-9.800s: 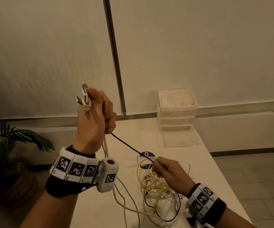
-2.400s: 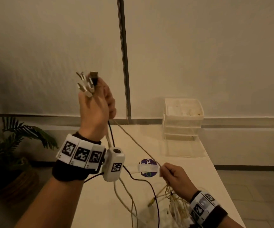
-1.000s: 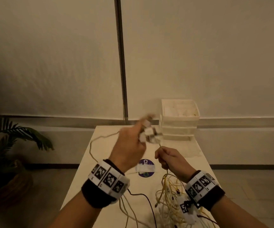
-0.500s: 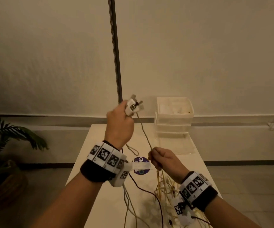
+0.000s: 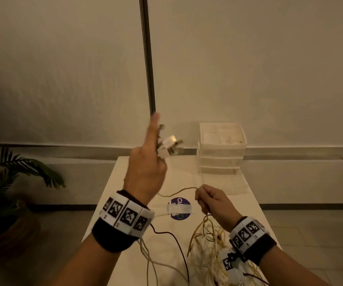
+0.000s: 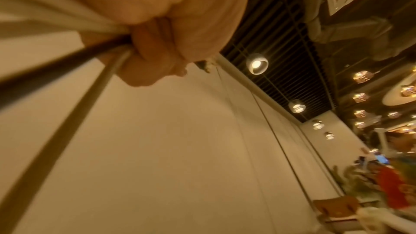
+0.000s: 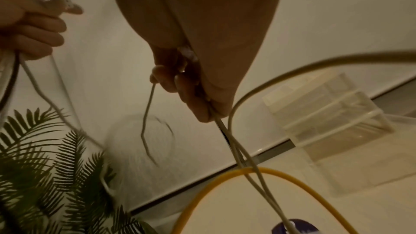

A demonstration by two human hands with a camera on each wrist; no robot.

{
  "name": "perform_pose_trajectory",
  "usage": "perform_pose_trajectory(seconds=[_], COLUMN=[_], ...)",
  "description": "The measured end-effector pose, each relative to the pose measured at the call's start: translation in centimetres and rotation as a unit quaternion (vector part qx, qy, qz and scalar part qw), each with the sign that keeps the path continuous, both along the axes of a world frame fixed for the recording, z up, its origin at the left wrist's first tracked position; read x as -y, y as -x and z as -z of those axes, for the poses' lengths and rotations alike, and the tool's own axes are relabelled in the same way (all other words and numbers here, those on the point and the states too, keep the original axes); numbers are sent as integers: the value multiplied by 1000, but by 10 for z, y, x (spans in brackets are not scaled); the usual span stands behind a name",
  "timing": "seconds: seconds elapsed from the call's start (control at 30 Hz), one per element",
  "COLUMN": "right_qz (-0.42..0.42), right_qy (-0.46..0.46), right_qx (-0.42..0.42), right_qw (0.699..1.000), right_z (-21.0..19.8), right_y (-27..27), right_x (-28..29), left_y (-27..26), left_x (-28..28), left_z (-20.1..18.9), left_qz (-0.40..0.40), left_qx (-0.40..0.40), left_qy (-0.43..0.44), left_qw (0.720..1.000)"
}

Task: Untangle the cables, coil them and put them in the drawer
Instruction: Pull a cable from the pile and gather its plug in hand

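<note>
Above the middle of the counter [image 5: 129, 205] my left hand [image 5: 146, 168] is raised, its lower fingers curled round a bunch of cable plugs [image 5: 167, 146] while the forefinger points straight up. White and dark cords [image 6: 67, 70] run from that fist down toward the near edge. My right hand [image 5: 214, 203] sits lower, nearer the right edge, pinching a thin cable [image 5: 179, 191] that sags leftward between the two hands. Beneath that wrist, at the near right corner, lies the tangle of yellow and white cables [image 5: 205, 242]. A stack of clear drawers [image 5: 221, 149] stands at the far right corner against the wall, its lowest drawer pulled out. A round purple sticker [image 5: 179, 207] marks the counter's middle, and a potted palm [image 5: 11, 182] stands off the left edge.
</note>
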State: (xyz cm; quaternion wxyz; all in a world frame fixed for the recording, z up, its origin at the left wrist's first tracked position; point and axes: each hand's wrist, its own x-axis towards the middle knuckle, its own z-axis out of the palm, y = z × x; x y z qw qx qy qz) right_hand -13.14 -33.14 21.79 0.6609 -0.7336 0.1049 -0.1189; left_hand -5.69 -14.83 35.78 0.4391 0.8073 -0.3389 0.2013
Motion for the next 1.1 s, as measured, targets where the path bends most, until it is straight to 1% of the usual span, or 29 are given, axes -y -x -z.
perform_pose_trajectory(seconds=[0.07, 0.13, 0.2, 0.23, 0.3, 0.37, 0.43, 0.5, 0.63, 0.7, 0.77, 0.83, 0.93, 1.03, 1.1], right_qz=[-10, -19, -32, -37, -42, -43, -43, -40, -33, -29, -19, -23, -22, -9, -9], right_qy=[2, -13, -29, -32, -34, -29, -21, -2, 110, 155, 168, 151, 115, 43, 26], right_qx=[11, 23, 39, 46, 56, 60, 55, 37, 37, 42, 39, 33, 26, 40, 50], right_qw=[1000, 999, 998, 998, 997, 997, 997, 999, 993, 987, 985, 988, 993, 998, 998], right_z=[-10, -21, -32, -36, -40, -39, -34, -25, -5, 1, 4, 7, 4, -12, -23], right_y=[-1, -1, -2, -2, -2, 0, 3, 8, 11, 8, 2, -2, -3, 1, 3], right_x=[-2, -5, -6, -6, -4, -3, -7, -11, -9, -7, -4, -1, 0, -2, -2], left_y=[5, 5, 6, 7, 5, 4, 3, 2, -10, -13, -8, -2, -6, -16, -15], left_x=[9, 21, 30, 33, 36, 36, 37, 37, 27, 22, 19, 17, 12, 2, -2], left_z=[14, 32, 47, 52, 59, 57, 43, 24, -10, -19, -22, -21, -12, -5, 6], left_qz=[68, 108, 116, 112, 96, 77, 57, 21, -27, -43, -53, -46, -30, -43, -35], left_qx=[-30, -89, -150, -168, -186, -186, -172, -147, -78, -41, -19, -18, -35, -65, -80], left_qy=[-103, -204, -256, -258, -219, -166, -119, -65, 30, 64, 78, 73, 45, 26, 10], left_qw=[992, 969, 948, 945, 953, 965, 976, 987, 996, 996, 995, 996, 998, 997, 996])
